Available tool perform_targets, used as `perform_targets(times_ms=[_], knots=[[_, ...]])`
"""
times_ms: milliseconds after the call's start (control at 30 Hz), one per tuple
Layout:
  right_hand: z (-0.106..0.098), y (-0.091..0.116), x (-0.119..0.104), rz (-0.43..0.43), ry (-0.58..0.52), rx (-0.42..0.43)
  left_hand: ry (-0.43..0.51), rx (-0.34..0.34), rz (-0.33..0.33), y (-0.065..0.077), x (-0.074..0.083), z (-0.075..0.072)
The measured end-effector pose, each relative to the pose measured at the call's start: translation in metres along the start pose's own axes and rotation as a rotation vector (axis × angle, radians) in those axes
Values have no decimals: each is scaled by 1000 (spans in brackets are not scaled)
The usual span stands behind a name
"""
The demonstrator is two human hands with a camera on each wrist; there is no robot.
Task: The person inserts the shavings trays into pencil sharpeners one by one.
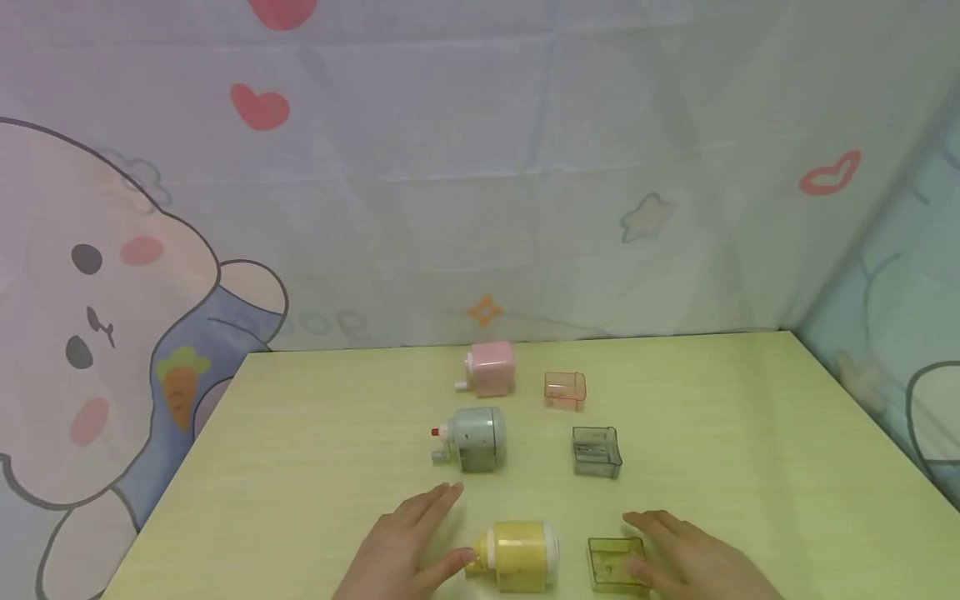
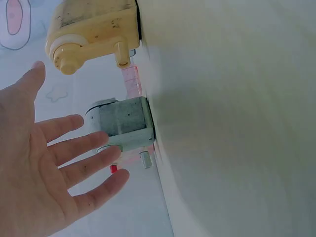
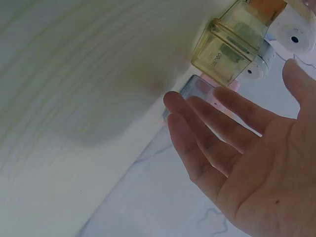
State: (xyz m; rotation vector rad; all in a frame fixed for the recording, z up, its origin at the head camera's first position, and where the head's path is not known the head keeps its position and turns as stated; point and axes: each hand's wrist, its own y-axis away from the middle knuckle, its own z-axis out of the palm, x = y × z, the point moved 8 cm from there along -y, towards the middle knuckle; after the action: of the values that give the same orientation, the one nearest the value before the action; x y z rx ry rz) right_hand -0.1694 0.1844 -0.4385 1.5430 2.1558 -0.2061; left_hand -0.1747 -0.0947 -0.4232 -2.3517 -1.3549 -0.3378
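Note:
Three crank pencil sharpeners stand in a column on the table, each with a see-through shavings drawer to its right. My left hand [image 1: 408, 542] is spread beside the nearest, the yellow sharpener [image 1: 521, 557], thumb tip right at its crank end. In the left wrist view that hand's fingers are apart and nothing lies in the palm. To the right, my right hand [image 1: 690, 554] is beside the yellow drawer [image 1: 600, 567], its thumb overlapping the drawer's right side in the head view. The right wrist view shows its fingers loosely extended, gripping nothing, with the drawer [image 3: 222, 57] beyond them.
Behind the yellow sharpener stands a grey sharpener [image 1: 478, 439] with a red-tipped part, and a grey drawer [image 1: 596, 462] to its right. Farther back are a pink sharpener [image 1: 491, 368] and a pink drawer [image 1: 564, 392]. A printed cloth [image 1: 450, 208] hangs along the table's back edge.

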Motion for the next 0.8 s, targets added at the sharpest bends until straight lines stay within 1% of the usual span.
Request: perform_targets(times_ms=[100, 233, 367, 500, 567, 633, 800], knots=[[4, -1, -3, -18, 1, -23, 7, 1, 41, 1, 4, 2], [5, -2, -8, -62, 21, -12, 32, 18, 97, 0, 12, 2], [7, -2, -11, -84, 54, 2, 70, -43, 122, -4, 21, 10], [8, -2, -13, -120, 111, 18, 77, -100, 157, -9, 31, 18], [9, -1, -14, -146, 142, 21, 75, -117, 175, -10, 36, 21], [10, -1, -15, -166, 162, 15, 69, -132, 178, -10, 39, 23], [12, -3, -17, -179, 158, -2, 47, -136, 182, -9, 42, 23]])
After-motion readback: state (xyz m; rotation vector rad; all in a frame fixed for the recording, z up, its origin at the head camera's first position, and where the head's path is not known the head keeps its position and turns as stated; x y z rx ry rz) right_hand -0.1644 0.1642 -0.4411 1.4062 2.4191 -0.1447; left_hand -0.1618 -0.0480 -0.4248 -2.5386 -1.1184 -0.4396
